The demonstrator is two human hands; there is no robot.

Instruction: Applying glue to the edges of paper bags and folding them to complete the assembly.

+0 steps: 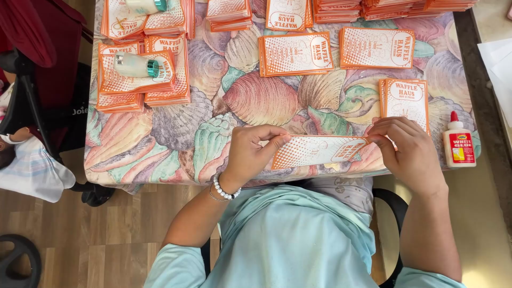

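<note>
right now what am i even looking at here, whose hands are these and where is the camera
The single picture comes from a camera worn on a person's head, looking down at their own bare hands. The left hand and right hand each pinch one end of an orange and white paper sleeve. Below lies a table with a seashell-patterned cloth. Stacks of the same sleeves cover it, two small pale bottles with teal caps rest on stacks, and a white glue bottle stands at right.

One glue bottle (458, 145), two small green-capped bottles (136, 65), many orange paper sleeves (296, 53)
</note>
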